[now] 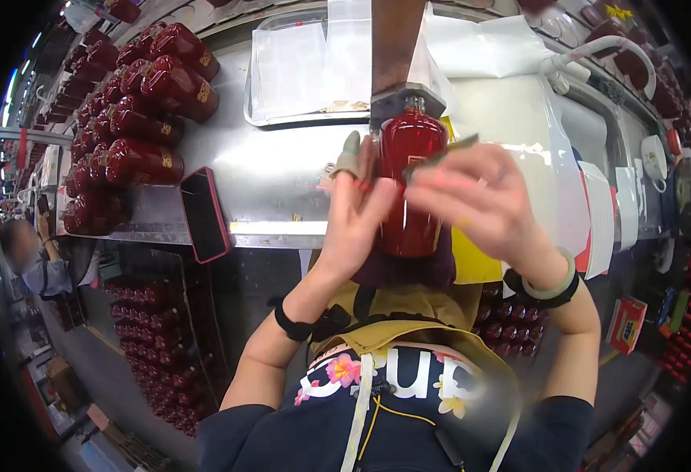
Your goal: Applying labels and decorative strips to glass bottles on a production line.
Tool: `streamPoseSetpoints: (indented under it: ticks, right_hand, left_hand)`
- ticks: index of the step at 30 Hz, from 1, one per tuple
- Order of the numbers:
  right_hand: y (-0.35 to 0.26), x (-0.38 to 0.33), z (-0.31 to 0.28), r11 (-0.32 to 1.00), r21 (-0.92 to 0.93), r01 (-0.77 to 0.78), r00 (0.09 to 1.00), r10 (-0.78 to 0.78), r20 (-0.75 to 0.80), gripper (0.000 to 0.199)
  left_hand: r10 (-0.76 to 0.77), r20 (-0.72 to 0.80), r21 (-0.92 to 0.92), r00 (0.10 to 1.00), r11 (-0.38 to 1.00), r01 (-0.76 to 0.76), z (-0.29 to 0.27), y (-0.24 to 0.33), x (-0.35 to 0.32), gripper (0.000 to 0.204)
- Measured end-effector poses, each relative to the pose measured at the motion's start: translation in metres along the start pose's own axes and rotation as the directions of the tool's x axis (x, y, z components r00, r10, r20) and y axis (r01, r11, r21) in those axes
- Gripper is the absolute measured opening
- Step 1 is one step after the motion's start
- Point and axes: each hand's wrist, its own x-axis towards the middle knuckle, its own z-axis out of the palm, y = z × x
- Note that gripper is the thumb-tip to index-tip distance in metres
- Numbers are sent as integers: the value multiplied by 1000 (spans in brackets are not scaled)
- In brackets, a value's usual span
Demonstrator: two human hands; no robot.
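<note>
Red and glossy, the bottle (410,185) stands at the middle of the view, held up between both hands over the near edge of the steel table (282,173). Its long axis runs nearly straight up the picture — the narrow neck and clear stopper point to twelve o'clock, the rounded base to six, with perhaps a slight lean of the top toward one o'clock. The neck sits just under a metal fixture (406,98) on a brown post.

The left hand (355,200) lies against the bottle's left flank at nine o'clock, fingers stretched upward and pressed to the glass; a pale green finger cot covers one fingertip. The right hand (483,200) comes in from three o'clock, fingers curled across the front of the bottle, pinching a thin dark flat strip (444,153) against its upper face. This hand is motion-blurred, so the exact grip is hard to read. A pale green bangle (554,285) circles the right wrist.

Toward ten o'clock a heap of similar red bottles (137,110) lies on its side on the table. A dark phone in a red case (204,214) rests at nine o'clock, overhanging the table edge. Clear plastic sheets in a tray (306,67) lie at eleven to twelve o'clock.
</note>
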Motion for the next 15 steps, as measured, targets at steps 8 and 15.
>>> streamPoseSetpoints:
  ticks: [8,15]
  right_hand:
    - [45,43,16,977,-214,8,1000,-8,1,32]
    - [12,-16,11,896,318,310,944,-330,7,31]
  left_hand:
    - [112,-87,199,990,976,-93,8,8,-6,86]
    - [39,-108,172,993,985,-20,-21,0,-7,87]
